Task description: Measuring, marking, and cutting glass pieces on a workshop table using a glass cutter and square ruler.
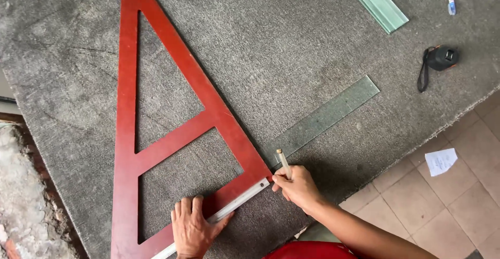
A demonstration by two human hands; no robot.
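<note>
Pressing flat on a large red wooden triangle square [156, 149] near the tabletop's [291, 45] front edge, the left hand [192, 230] steadies it while the right hand [298, 187] pinches a slim glass cutter [284, 163] beside a thin, brittle, sharp-edged glass strip [323, 117], likely best gripped by its long sides.

A white paper slip [440, 161], printed, is seen on the tiled floor, near right; nothing else of the kind is shown.

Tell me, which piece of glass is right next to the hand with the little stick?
The long clear glass strip beside the red triangle. The right hand touches its near end with the cutter; the greenish glass pieces lie far off.
</note>
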